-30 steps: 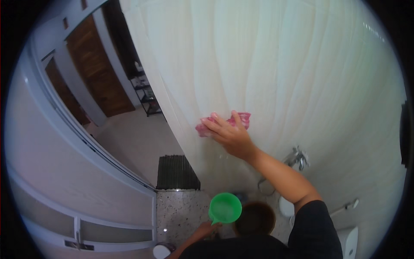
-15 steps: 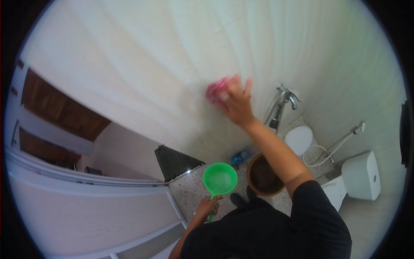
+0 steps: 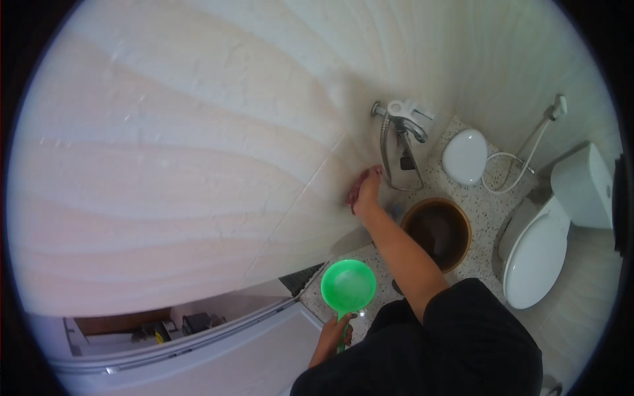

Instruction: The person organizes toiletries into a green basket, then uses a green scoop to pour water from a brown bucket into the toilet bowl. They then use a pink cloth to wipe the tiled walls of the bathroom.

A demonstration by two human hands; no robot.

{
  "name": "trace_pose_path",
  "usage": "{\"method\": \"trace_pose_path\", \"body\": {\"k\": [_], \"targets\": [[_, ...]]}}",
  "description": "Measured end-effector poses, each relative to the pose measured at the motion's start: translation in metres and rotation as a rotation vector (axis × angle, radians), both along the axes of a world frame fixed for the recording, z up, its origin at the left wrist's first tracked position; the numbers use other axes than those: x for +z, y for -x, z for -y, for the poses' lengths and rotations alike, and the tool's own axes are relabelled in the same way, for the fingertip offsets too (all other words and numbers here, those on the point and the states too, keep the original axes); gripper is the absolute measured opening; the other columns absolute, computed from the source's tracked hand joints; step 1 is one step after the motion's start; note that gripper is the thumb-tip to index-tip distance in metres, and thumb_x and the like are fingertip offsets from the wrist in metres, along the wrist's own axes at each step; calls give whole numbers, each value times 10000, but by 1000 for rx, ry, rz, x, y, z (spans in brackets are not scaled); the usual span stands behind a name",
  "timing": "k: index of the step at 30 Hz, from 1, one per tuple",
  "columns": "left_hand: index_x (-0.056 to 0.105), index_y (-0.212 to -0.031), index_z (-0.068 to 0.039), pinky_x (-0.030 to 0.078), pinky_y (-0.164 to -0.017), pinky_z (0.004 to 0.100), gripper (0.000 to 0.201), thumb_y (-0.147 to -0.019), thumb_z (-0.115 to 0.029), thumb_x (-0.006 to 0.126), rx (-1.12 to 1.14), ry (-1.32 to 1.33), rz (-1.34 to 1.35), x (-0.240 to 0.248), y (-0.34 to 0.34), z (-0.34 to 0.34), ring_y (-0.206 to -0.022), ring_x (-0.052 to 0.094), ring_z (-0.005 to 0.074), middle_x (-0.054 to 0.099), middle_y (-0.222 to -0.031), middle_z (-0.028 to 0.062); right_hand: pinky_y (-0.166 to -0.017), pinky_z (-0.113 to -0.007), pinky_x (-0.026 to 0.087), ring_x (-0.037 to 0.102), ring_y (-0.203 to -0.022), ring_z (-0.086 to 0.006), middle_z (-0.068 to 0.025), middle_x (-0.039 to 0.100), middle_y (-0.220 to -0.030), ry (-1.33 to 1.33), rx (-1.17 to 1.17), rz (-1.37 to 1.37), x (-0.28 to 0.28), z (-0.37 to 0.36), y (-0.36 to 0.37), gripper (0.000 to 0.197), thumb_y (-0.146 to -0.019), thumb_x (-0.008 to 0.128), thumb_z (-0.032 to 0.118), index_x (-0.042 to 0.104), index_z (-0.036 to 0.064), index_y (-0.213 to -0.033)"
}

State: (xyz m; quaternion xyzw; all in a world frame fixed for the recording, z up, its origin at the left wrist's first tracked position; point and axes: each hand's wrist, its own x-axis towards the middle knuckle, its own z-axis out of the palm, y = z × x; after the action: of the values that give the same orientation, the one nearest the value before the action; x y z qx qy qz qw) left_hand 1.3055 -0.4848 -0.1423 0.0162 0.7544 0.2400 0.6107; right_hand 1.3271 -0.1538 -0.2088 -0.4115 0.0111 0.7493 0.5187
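Note:
My left hand (image 3: 337, 333) is closed round the handle of a green dipper (image 3: 349, 285), whose bowl faces up with whitish, foamy-looking liquid in it. Stretched out to the wall, my right hand (image 3: 368, 195) presses a pink-red cloth or sponge (image 3: 357, 190) against the pale tiles (image 3: 198, 165). Its exact kind is hard to make out. Just right of that hand, a chrome tap (image 3: 413, 125) with a flexible hose (image 3: 385, 152) is fixed to the wall. Wet drops and streaks show on the tiles at the upper left.
A brown round bucket (image 3: 436, 234) stands on the speckled floor (image 3: 485, 228) beside my right forearm. Beyond it is a white oval lid (image 3: 464, 157). At right stand a white toilet (image 3: 536, 261) and a hand sprayer (image 3: 559, 107) on a white hose. A doorway and white door (image 3: 218, 360) are at lower left.
My right hand has moved down the wall with the pink-red cloth or sponge, closer to the tap's hose. The view has turned and shifted; the dipper stays in my left hand.

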Motion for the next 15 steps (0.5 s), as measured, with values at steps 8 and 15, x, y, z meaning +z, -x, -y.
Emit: {"method": "trace_pose_path", "body": {"k": [8,15], "targets": [[597,-1126,-3,356,-457,255,374,-956,-329,529,-62,113,48,-14,20,-15,-475,427,97,466,-607,3,-699,-258,483,526,-822,-123,-62,501,-1110,-364,-265,374,-45,-3,11,304,-976,462,181,416,78,-1258],[624,-1088,9,368,-436,255,376,-938,-331,563,-194,163,105,-51,62,-5,-456,431,97,470,-603,12,-784,-236,424,497,-918,-107,-20,533,-1059,-48,-368,359,-204,-78,-15,244,-957,496,184,522,79,-1176]]}}
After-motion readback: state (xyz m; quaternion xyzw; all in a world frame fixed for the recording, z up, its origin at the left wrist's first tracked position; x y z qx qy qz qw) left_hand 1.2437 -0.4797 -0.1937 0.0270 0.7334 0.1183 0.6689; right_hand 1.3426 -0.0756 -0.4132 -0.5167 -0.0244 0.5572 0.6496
